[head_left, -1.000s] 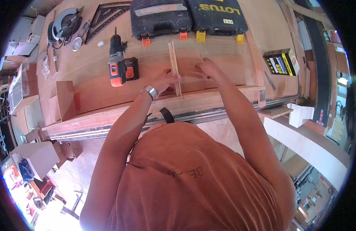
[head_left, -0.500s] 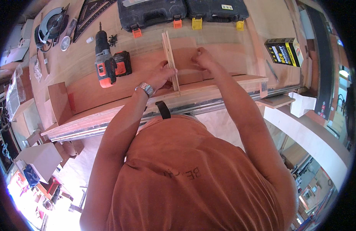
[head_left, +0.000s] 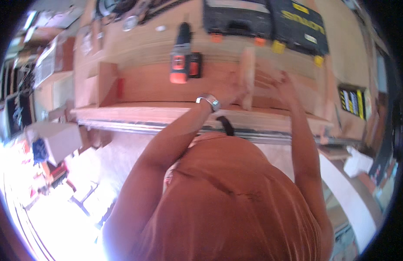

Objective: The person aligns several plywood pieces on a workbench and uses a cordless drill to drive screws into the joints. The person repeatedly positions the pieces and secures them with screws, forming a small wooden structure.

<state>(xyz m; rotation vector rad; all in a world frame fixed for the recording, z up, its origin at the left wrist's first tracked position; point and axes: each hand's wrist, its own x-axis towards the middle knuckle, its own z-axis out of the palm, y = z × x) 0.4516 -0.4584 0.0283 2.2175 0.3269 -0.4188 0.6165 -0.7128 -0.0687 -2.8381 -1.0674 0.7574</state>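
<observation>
Both hands were out over the workbench (head_left: 136, 87), working on a narrow pale wood strip (head_left: 246, 74) that stood roughly on end in the middle of the bench, running from near to far. The left hand (head_left: 229, 89), with a metal wristwatch (head_left: 209, 102) on that wrist, was pressed up against the left side of the strip with fingers curled onto it, so it looked like it had hold of it, though the shot was pretty blurry there. The right hand (head_left: 283, 82) sat just right of the strip, fingers spread fairly wide; couldn't really tell if it was touching the strip or just resting on the board beside it.

Left of the hands an orange and black cordless drill (head_left: 180, 58) lay on the bench, well apart from the strip. At the far edge were two dark tool cases (head_left: 264, 19) side by side, one with orange latches, one with yellow. Over on the right sat a black and yellow box (head_left: 353, 101). A metal rail (head_left: 166, 127) ran along the near edge of the bench, just past the person's orange shirt (head_left: 227, 200)
</observation>
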